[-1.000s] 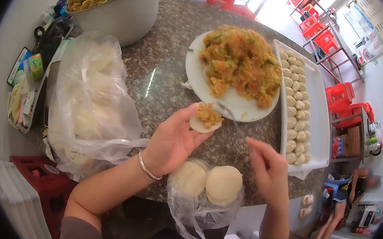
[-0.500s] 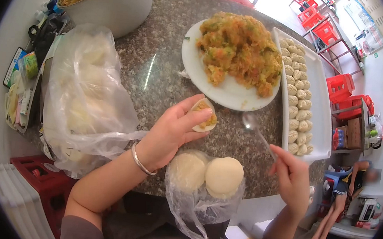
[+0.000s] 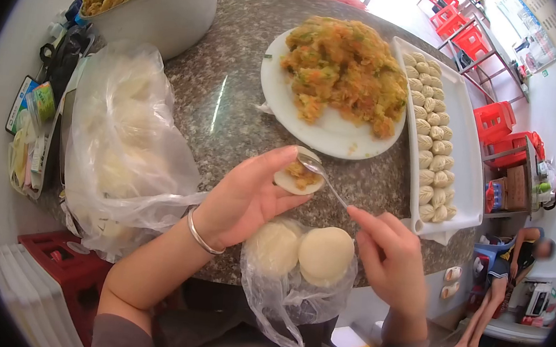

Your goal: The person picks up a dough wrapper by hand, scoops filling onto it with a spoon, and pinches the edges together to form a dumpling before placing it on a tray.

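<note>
My left hand (image 3: 250,187) is closed around a round dumpling wrapper (image 3: 305,187) with orange-green filling in its middle. A metal spoon (image 3: 331,187) is gripped by its handle in my right hand (image 3: 391,251), its bowl touching the filling on the wrapper. Just beyond stands a white plate (image 3: 295,130) heaped with chopped filling (image 3: 348,73). Below my hands, stacked wrappers (image 3: 326,253) sit on a clear plastic bag (image 3: 279,301) at the table's near edge. To the right, a white tray (image 3: 464,151) holds rows of pleated dumplings (image 3: 432,135) along its left side.
A large clear bag of pale wrappers (image 3: 127,139) lies at the left. Behind it rises a metal pot (image 3: 165,22) of filling. The speckled stone table (image 3: 236,56) has a curved edge. A person (image 3: 510,269) sits at the far right, near red stools (image 3: 494,121).
My right hand has brought the spoon left from beside the plate onto the wrapper. My left thumb has lifted off the filling, and the wrapper lies more open.
</note>
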`<act>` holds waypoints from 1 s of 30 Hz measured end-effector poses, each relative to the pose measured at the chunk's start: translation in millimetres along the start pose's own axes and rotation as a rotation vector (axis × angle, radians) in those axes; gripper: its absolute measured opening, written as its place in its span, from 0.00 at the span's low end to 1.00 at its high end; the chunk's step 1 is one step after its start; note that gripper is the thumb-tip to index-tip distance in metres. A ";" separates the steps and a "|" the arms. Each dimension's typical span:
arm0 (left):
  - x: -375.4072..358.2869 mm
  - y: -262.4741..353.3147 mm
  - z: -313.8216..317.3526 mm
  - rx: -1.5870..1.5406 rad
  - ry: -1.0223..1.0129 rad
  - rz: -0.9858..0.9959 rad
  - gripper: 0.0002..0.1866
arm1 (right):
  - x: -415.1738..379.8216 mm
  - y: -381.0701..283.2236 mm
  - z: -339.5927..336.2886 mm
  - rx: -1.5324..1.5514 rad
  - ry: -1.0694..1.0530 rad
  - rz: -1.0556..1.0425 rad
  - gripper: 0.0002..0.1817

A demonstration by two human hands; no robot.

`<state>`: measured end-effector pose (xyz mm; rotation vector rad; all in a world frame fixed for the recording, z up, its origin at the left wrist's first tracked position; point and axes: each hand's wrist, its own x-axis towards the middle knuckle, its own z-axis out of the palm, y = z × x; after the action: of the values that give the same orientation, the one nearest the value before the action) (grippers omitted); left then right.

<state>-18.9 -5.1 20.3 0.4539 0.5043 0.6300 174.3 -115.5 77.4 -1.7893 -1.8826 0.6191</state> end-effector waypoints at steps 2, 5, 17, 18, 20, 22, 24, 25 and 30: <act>1.2 0.8 -0.2 -0.087 -0.022 0.023 0.26 | -5.8 5.3 10.2 -0.007 0.013 -0.031 0.19; 1.6 0.9 -0.9 -0.199 -0.026 0.058 0.24 | -6.3 9.0 16.4 -0.027 0.052 -0.091 0.21; 4.2 -3.2 -7.3 -0.226 -0.058 0.178 0.22 | -10.0 13.8 10.8 0.103 0.172 -0.084 0.19; 3.8 -4.6 -7.9 -0.208 -0.076 0.211 0.25 | -10.3 13.0 13.5 0.092 0.149 -0.071 0.19; 7.3 -6.3 -8.1 -0.174 -0.049 0.192 0.23 | -9.2 16.2 17.7 0.077 0.156 -0.068 0.18; 8.4 -8.5 -8.7 -0.226 -0.028 0.173 0.21 | -17.6 41.2 13.8 0.131 0.183 -0.048 0.18; 7.7 -7.0 -9.3 -0.193 -0.050 0.185 0.22 | -15.6 51.1 13.1 0.179 0.231 -0.022 0.18; 7.3 -6.6 -10.1 -0.176 -0.055 0.177 0.23 | -13.0 52.6 11.3 0.206 0.258 0.044 0.19; 7.0 -13.2 -7.7 -0.090 -0.080 0.113 0.27 | 17.3 64.1 15.8 0.161 0.229 0.157 0.19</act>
<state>-12.6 -8.2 5.1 0.4232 0.3744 0.7374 214.3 -95.0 26.1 -1.8290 -1.5103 0.5753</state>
